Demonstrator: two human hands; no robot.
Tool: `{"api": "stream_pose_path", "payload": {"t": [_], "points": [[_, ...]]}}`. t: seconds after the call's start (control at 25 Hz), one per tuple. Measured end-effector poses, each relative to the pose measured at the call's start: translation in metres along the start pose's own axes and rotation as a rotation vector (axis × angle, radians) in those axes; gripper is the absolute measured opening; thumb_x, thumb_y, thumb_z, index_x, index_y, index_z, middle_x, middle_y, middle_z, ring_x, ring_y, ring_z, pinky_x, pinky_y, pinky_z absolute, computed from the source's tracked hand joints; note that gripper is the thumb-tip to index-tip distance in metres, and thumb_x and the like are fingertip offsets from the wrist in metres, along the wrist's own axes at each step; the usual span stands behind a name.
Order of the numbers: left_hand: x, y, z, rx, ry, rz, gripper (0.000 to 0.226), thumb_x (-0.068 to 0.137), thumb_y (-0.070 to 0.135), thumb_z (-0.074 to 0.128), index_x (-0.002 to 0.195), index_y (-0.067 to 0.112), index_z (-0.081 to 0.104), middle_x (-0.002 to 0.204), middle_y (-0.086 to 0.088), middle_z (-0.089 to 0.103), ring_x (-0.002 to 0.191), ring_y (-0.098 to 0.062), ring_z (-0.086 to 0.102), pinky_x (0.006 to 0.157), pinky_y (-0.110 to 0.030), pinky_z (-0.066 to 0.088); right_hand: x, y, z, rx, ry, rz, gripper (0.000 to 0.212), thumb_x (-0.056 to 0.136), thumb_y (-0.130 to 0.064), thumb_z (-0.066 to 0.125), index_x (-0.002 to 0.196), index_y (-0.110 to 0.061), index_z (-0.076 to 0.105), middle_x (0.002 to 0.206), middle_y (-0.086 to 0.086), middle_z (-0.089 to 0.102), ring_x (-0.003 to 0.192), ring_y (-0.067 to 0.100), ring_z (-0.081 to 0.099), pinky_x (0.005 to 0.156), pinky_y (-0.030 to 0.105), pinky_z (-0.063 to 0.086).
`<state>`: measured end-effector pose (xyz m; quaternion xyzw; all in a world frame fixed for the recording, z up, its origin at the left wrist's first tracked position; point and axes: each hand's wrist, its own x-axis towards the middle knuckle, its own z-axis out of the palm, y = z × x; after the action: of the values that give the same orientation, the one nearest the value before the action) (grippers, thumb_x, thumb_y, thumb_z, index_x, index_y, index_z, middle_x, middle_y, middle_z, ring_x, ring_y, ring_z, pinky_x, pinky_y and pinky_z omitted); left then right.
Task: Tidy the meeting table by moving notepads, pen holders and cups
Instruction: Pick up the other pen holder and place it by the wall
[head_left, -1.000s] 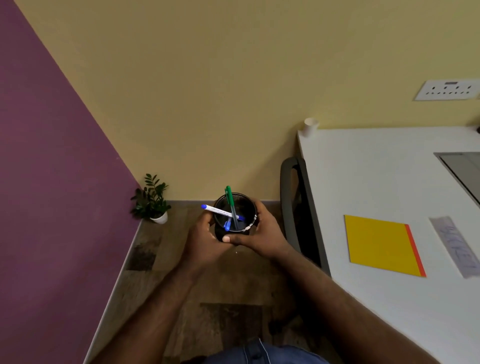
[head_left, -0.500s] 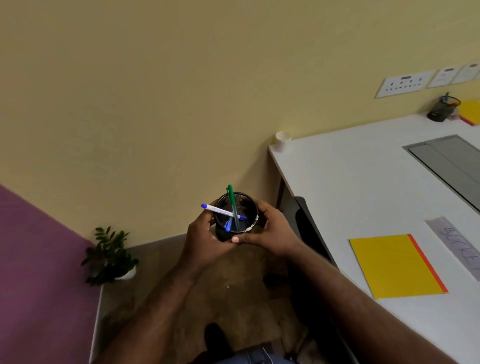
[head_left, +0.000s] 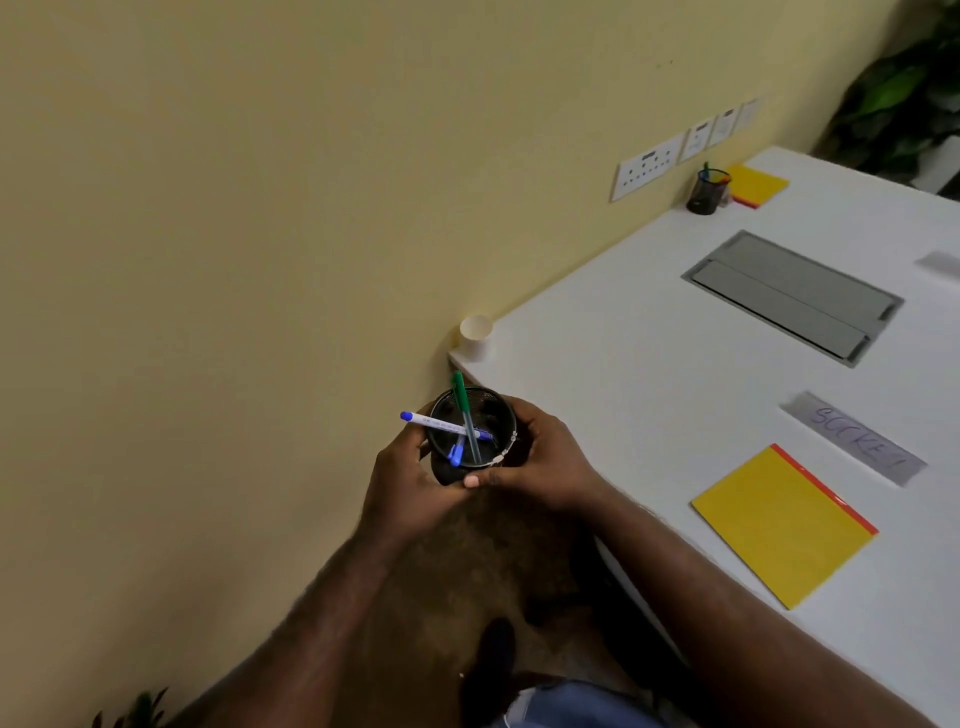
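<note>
Head view: a black mesh pen holder (head_left: 470, 431) is held in the air off the table's near-left corner, at about 8 o'clock from the white paper cup (head_left: 476, 336). The left hand (head_left: 410, 483) is curled around the holder's left wall, and the right hand (head_left: 545, 462) is curled around its right wall, with the thumb laid across the near side; both hands grip the holder. A green pen (head_left: 464, 415) stands tilted in the holder, a white pen with a blue cap (head_left: 441, 423) lies across its rim, and a smaller blue pen (head_left: 457, 452) is seen inside. The white table (head_left: 649, 389) extends toward 2 o'clock. The cup stands upright at the table corner beside the yellow wall (head_left: 260, 208). A yellow notepad with a red edge (head_left: 779, 525) lies at 4 o'clock from the holder, with a grey label strip (head_left: 854, 439) just beyond it. A grey cable hatch (head_left: 792, 297) is set into the tabletop. At the far end, at 1 o'clock, a second pen holder (head_left: 707, 191) stands touching a second yellow notepad (head_left: 759, 183). A wall socket plate (head_left: 647, 171) is mounted above the table edge.
</note>
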<state>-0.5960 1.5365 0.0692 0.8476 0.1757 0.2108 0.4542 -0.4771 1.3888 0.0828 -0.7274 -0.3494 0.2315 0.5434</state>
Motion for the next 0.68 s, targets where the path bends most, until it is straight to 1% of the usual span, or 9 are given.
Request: {"api": "stream_pose_path", "payload": {"t": [0.08, 0.12, 0.24, 0.32, 0.36, 0.44, 0.52, 0.6, 0.68], "points": [[0.033, -0.006, 0.007, 0.002, -0.050, 0.009, 0.069, 0.052, 0.050, 0.080, 0.108, 0.068, 0.044, 0.102, 0.031, 0.060, 0.103, 0.004, 0.061, 0.084, -0.015, 0.051, 0.023, 0.009, -0.010, 0.009, 0.046, 0.016, 0.087, 0.055, -0.031, 0.093, 0.133, -0.027, 0.055, 0.121, -0.014, 0.067, 0.112, 0.001, 0.062, 0.098, 0.025, 0.049], [0.052, -0.009, 0.011, 0.000, -0.076, 0.014, 0.068, 0.052, 0.049, 0.081, 0.108, 0.065, 0.046, 0.101, 0.032, 0.060, 0.102, 0.005, 0.061, 0.083, -0.013, 0.051, 0.036, 0.014, -0.016, 0.012, 0.073, 0.020, 0.087, 0.055, -0.030, 0.094, 0.132, -0.027, 0.055, 0.121, -0.014, 0.067, 0.112, 0.001, 0.062, 0.098, 0.025, 0.049], [0.103, -0.016, 0.025, -0.015, -0.178, 0.016, 0.069, 0.055, 0.032, 0.087, 0.113, 0.045, 0.051, 0.101, 0.028, 0.062, 0.100, 0.003, 0.063, 0.082, -0.013, 0.051, 0.069, 0.028, -0.035, 0.035, 0.159, 0.062, 0.091, 0.053, -0.031, 0.094, 0.134, -0.023, 0.054, 0.123, -0.010, 0.066, 0.114, 0.005, 0.062, 0.100, 0.033, 0.050], [0.131, -0.017, 0.034, -0.030, -0.219, 0.037, 0.068, 0.057, 0.022, 0.089, 0.115, 0.032, 0.056, 0.102, 0.025, 0.063, 0.099, 0.006, 0.063, 0.082, -0.014, 0.052, 0.084, 0.035, -0.046, 0.026, 0.200, 0.073, 0.093, 0.052, -0.033, 0.094, 0.135, -0.022, 0.053, 0.125, -0.010, 0.065, 0.115, 0.006, 0.061, 0.101, 0.035, 0.050], [0.144, -0.018, 0.039, -0.046, -0.242, 0.038, 0.068, 0.057, 0.019, 0.089, 0.117, 0.028, 0.057, 0.103, 0.023, 0.064, 0.098, 0.008, 0.063, 0.082, -0.013, 0.052, 0.092, 0.038, -0.052, 0.020, 0.218, 0.084, 0.093, 0.052, -0.033, 0.095, 0.135, -0.022, 0.053, 0.125, -0.010, 0.064, 0.115, 0.005, 0.061, 0.100, 0.034, 0.050], [0.168, -0.021, 0.051, -0.087, -0.287, 0.047, 0.069, 0.058, 0.014, 0.088, 0.117, 0.027, 0.056, 0.104, 0.021, 0.064, 0.098, 0.009, 0.062, 0.079, -0.009, 0.050, 0.104, 0.044, -0.063, 0.014, 0.270, 0.104, 0.093, 0.053, -0.032, 0.095, 0.136, -0.024, 0.052, 0.125, -0.012, 0.064, 0.115, 0.003, 0.060, 0.099, 0.032, 0.051], [0.189, -0.023, 0.064, -0.104, -0.354, 0.067, 0.067, 0.059, 0.017, 0.087, 0.117, 0.029, 0.056, 0.107, 0.019, 0.065, 0.102, 0.005, 0.062, 0.083, -0.012, 0.050, 0.112, 0.052, -0.071, 0.010, 0.328, 0.123, 0.092, 0.053, -0.031, 0.095, 0.135, -0.024, 0.052, 0.124, -0.013, 0.064, 0.115, 0.004, 0.060, 0.098, 0.031, 0.052], [0.214, -0.026, 0.079, -0.111, -0.437, 0.080, 0.067, 0.061, 0.026, 0.086, 0.121, 0.026, 0.056, 0.110, 0.019, 0.064, 0.106, 0.003, 0.060, 0.090, -0.017, 0.050, 0.122, 0.062, -0.081, 0.016, 0.399, 0.158, 0.093, 0.053, -0.030, 0.096, 0.134, -0.023, 0.051, 0.123, -0.014, 0.064, 0.115, 0.005, 0.060, 0.097, 0.031, 0.052], [0.236, -0.030, 0.092, -0.103, -0.499, 0.110, 0.074, 0.060, 0.035, 0.086, 0.126, 0.026, 0.053, 0.111, 0.020, 0.062, 0.107, 0.005, 0.058, 0.091, -0.014, 0.049, 0.129, 0.071, -0.088, 0.004, 0.465, 0.178, 0.094, 0.053, -0.032, 0.096, 0.135, -0.023, 0.050, 0.123, -0.016, 0.063, 0.114, 0.004, 0.060, 0.096, 0.029, 0.053]]}}
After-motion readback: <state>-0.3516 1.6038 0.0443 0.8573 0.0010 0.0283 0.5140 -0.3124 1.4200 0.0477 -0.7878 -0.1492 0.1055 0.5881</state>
